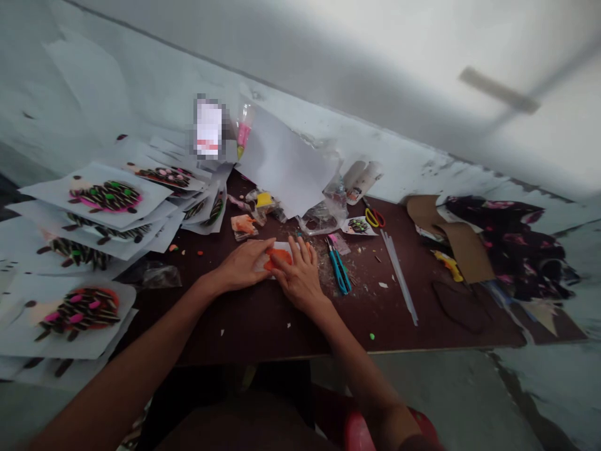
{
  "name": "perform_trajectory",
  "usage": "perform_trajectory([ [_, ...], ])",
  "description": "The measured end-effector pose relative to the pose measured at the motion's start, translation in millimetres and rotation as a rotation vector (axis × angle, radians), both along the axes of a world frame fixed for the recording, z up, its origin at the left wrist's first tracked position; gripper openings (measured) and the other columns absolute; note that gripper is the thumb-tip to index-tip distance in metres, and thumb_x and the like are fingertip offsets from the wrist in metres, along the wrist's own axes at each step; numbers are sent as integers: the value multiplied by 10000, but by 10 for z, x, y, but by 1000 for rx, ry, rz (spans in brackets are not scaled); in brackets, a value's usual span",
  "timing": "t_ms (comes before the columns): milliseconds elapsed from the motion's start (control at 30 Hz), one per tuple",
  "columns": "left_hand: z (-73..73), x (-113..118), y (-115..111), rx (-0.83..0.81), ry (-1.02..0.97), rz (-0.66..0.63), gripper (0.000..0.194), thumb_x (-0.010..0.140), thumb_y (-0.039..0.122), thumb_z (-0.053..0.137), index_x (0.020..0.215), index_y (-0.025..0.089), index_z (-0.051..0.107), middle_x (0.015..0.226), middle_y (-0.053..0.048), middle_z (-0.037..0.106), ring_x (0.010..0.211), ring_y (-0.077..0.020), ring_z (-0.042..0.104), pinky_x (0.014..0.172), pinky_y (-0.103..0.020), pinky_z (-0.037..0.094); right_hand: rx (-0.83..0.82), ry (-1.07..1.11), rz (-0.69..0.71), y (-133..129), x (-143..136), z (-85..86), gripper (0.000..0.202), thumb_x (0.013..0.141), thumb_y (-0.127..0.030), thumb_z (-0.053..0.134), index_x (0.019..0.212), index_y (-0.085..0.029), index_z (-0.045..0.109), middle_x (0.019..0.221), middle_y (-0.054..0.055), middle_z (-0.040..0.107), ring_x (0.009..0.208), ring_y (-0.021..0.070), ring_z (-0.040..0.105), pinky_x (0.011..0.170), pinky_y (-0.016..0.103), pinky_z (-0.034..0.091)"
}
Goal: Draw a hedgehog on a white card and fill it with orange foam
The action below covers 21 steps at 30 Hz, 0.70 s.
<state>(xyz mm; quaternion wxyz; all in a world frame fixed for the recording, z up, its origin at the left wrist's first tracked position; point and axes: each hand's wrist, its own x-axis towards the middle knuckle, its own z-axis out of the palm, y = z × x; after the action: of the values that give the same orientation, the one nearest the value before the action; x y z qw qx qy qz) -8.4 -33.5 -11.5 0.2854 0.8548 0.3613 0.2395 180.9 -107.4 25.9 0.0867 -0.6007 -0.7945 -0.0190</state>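
Observation:
A flat patch of orange clay (280,255) lies on a small white paper (265,274) at the middle of the brown table. My left hand (244,264) rests at the paper's left side, fingers stretched out along its edge. My right hand (300,270) lies over the paper's right part with its fingers spread, the thumb touching the orange clay. Just behind my left hand is an opened packet of orange clay (244,225). Teal-handled scissors (339,269) lie to the right of my right hand.
Stacked sheets with clay hedgehogs (107,195) fill the left side. White paper (286,163) and plastic wrap lie at the back. On the right are yellow-and-red scissors (374,217), clear sticks (399,275), a yellow glue gun (448,265), brown cardboard (467,250) and dark floral cloth (521,250).

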Motion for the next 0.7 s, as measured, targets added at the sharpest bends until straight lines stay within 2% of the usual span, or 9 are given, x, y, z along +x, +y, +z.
perform_trajectory([
  [367,11,12,4,-4,29,8,686,778,381,627,1413,155,499,1455,-160,562,1330,-313,537,1155,-482,387,15,12,27,-86,-39,54,323,985,-457,554,1229,-310,705,1577,84,416,1499,312,268,1206,543,199],
  [533,20,9,5,11,23,-2,677,777,335,594,1419,146,492,1426,-155,587,1313,-299,550,1153,-464,392,-5,21,32,-86,-74,33,380,985,-448,560,1341,-336,633,1611,86,356,1505,325,254,1204,556,191],
  [700,2,-1,10,9,29,0,670,773,305,583,1422,174,485,1434,-136,582,1321,-295,543,1151,-475,390,-22,28,21,-96,-122,-16,367,988,-446,553,1320,-318,644,1602,82,374,1509,316,240,1204,545,196],
])
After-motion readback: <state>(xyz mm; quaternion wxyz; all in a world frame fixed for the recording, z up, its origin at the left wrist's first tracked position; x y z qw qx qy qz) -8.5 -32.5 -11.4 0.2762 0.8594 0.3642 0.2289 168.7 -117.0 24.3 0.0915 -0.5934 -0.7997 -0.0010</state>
